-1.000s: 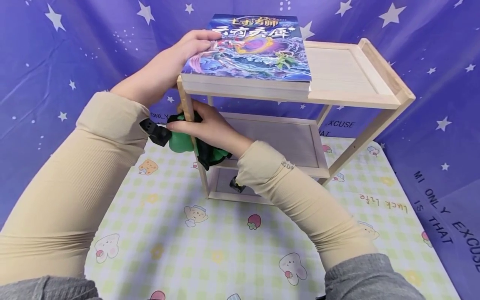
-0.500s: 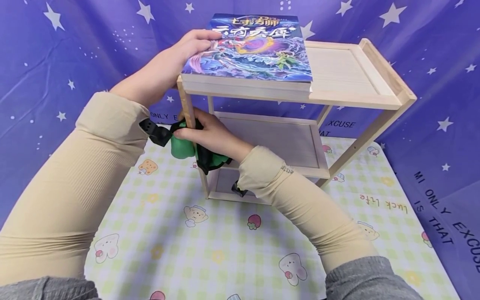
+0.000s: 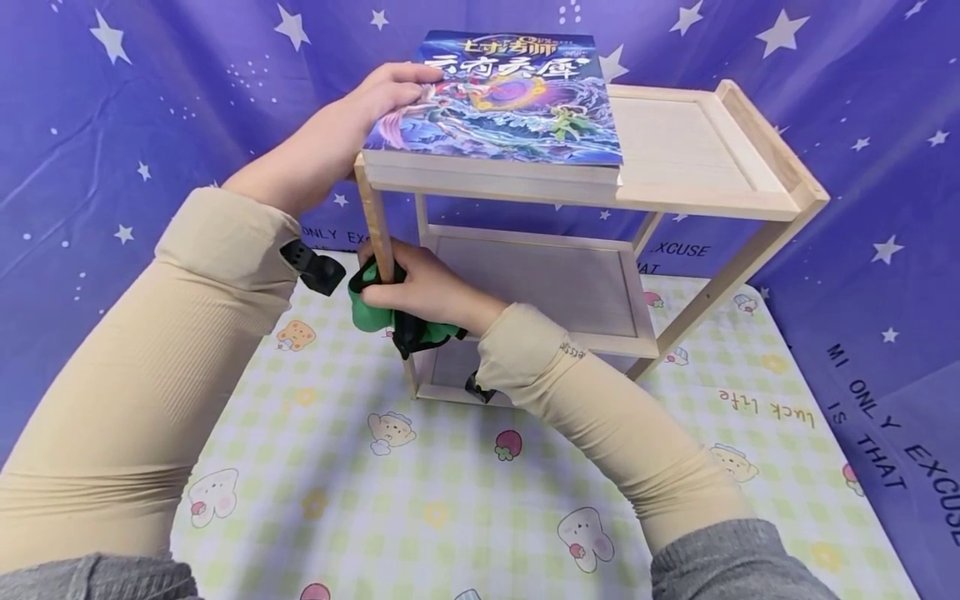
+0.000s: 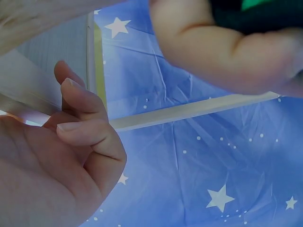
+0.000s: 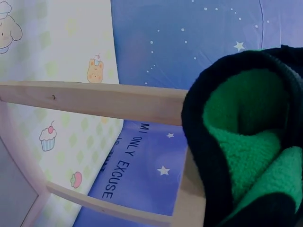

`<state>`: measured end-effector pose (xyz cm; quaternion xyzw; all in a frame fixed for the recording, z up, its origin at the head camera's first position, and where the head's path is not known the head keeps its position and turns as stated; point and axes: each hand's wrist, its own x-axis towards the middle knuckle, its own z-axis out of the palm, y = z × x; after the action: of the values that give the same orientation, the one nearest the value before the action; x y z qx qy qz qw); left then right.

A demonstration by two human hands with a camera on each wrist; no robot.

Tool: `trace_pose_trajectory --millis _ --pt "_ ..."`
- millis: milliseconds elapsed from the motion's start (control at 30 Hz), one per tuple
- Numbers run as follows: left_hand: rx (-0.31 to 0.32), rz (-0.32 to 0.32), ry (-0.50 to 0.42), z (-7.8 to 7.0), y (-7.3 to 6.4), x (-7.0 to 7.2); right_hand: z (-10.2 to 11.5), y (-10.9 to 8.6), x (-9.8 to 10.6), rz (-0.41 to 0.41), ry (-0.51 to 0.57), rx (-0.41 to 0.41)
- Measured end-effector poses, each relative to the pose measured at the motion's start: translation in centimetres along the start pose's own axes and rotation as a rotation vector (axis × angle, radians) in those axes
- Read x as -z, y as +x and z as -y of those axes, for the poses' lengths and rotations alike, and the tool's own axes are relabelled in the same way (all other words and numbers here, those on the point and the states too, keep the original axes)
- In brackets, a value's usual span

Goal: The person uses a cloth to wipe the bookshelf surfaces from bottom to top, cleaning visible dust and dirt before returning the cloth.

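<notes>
My left hand [image 3: 352, 117] is at the top left corner of a small wooden shelf [image 3: 712, 200], holding it there. Its upper digits lie on the blue illustrated cover of a thick book [image 3: 510, 100]; in the left wrist view other fingers [image 4: 85, 104] curl beside the shelf's end. Lower down, my right hand [image 3: 420, 283] grips a fuzzy green cloth [image 3: 369, 312] with black edging. The cloth is folded around the shelf's front left leg [image 3: 375, 217], thumb in front. In the right wrist view the cloth [image 5: 251, 151] bunches against the wood.
Below the book are a middle shelf board [image 3: 555, 279] and a bottom board, partly hidden by the right arm. The shelf stands on a checked tablecloth [image 3: 450, 467] with cartoon prints. A purple star-patterned curtain [image 3: 187, 100] hangs behind and at the sides.
My right hand has slid down the front left leg with the green cloth. The left hand stays on the corner by the book.
</notes>
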<state>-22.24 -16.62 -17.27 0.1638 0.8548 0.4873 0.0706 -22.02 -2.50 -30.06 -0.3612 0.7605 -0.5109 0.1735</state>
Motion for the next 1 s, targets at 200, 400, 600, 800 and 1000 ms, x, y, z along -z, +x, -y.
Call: trace_pose_trajectory --millis 200,400,600,800,1000 --pt "0.007 -0.014 0.003 0.0 0.0 -0.1 0.0 -0.1 -0.1 0.001 -0.028 0.002" --pt "0.020 -0.043 0.034 0.0 0.1 -0.2 -0.4 -0.1 0.4 0.011 -0.075 0.005" --pt "0.003 -0.020 0.004 0.0 0.0 -0.1 -0.5 -0.5 1.5 0.062 -0.094 0.005" --pt "0.015 -0.041 0.021 0.1 0.2 -0.2 -0.2 -0.9 2.1 0.047 -0.195 -0.022" --pt "0.020 -0.048 0.024 0.1 0.3 -0.2 0.1 -1.2 1.7 -0.068 -0.153 -0.031"
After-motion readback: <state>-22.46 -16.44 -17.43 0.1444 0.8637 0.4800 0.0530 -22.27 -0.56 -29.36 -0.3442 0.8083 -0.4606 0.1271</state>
